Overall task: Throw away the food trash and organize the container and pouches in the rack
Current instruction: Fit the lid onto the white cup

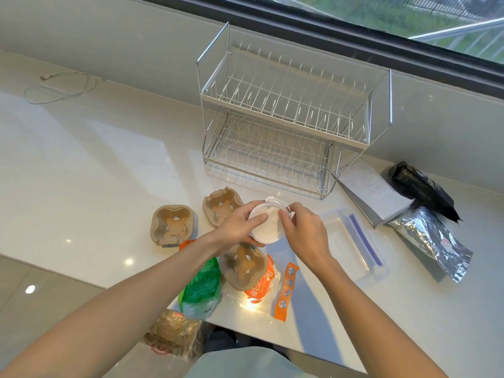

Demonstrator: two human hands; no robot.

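Observation:
A round clear plastic container (266, 226) with white contents is held above the counter, in front of the two-tier wire rack (283, 110). My left hand (237, 230) grips its left side and underside. My right hand (305, 230) pinches its lid at the right rim. A black pouch (425, 189), a silver foil pouch (431, 241) and a grey-white pouch (373, 192) lie to the right of the rack. Three brown pulp cup carriers (173, 225) (221, 204) (244, 266) and green (201, 287) and orange wrappers (261, 285) lie below my hands.
A clear rectangular box with a purple strip (354, 241) lies right of my hands. A brown plastic bag (174, 334) hangs below the counter's front edge. A white cable (60, 88) lies at the far left. A window runs behind the rack.

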